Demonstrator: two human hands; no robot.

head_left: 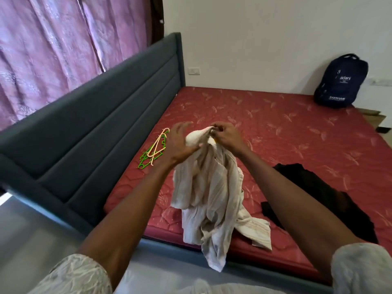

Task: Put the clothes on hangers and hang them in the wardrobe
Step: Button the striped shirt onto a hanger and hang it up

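A cream striped shirt [212, 187] hangs above the red mattress [286, 132], its tail trailing over the bed's front edge. My right hand [226, 134] pinches the shirt's top, where a bit of yellow shows under the fingers. My left hand [180, 143] is beside it, thumb against the cloth and the other fingers spread. Green and cream plastic hangers [153, 150] lie in a small pile on the mattress just left of my left hand. A black garment [322, 194] lies on the mattress under my right forearm.
A dark blue padded headboard [95, 132] runs along the left of the bed, with pink curtains [53, 49] behind it. A navy backpack [341, 81] leans on the white wall at the far right corner. Grey floor lies at the lower left.
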